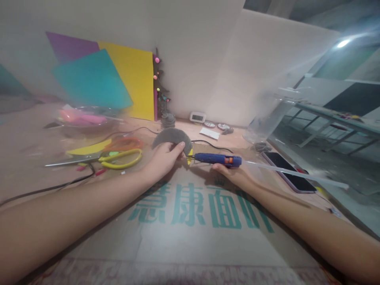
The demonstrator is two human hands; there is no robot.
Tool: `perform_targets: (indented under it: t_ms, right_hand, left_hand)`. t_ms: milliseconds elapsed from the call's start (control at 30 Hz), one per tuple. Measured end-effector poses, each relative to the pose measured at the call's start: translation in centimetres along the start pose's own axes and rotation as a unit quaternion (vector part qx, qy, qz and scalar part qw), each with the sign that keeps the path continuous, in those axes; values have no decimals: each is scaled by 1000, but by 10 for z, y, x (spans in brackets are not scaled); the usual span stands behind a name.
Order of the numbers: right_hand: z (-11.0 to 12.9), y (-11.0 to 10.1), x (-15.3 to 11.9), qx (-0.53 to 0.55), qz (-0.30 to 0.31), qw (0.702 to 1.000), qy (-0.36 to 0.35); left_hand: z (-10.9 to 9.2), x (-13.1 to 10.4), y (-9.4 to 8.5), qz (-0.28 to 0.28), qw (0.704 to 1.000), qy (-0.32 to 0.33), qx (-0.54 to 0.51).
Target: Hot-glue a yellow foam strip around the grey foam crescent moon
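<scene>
A round dark grey piece (172, 136) is pinched between the thumb and fingers of my left hand (170, 154); what it is made of I cannot make out. At its right edge shows a small yellow piece (190, 156). My right hand (227, 171) is closed around a blue glue gun (215, 158) with an orange part. The gun's nozzle points left and meets or nearly meets the yellow piece. A long clear glue stick (293, 172) sticks out of its back end to the right.
Yellow-handled scissors (120, 159) lie at left, near a plastic bag (86, 116) with pink contents. A phone (287, 172) and a clear plastic container (267, 116) stand near the table's right edge. Against the wall are coloured sheets (127, 79) and a small white clock (197, 117).
</scene>
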State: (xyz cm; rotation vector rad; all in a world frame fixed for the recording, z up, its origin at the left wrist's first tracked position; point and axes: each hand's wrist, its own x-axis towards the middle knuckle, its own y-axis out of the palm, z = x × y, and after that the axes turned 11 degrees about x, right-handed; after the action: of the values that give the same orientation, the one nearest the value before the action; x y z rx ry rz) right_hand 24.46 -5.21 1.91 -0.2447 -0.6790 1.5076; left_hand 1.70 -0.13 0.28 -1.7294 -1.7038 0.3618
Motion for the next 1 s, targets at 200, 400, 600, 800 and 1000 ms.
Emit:
perform_targets:
  t_ms: [200, 400, 600, 800, 1000]
  right_hand:
    - [1, 0, -1, -5, -17, 1000, 4]
    - [-3, 0, 0, -21, -11, 1000, -4]
    - [1, 0, 0, -15, -13, 1000, 0]
    - [1, 1, -1, -22, -7, 1000, 1]
    - [1, 1, -1, -18, -12, 1000, -4]
  left_hand:
    - [1, 0, 1, 0, 1000, -3, 10]
    - [2, 0, 2, 1, 1000, -6, -3]
    - [5, 2, 4, 4, 1000, 1, -16]
    - [11, 5, 7, 7, 999, 14, -28]
    - [10, 4, 6, 7, 1000, 11, -25]
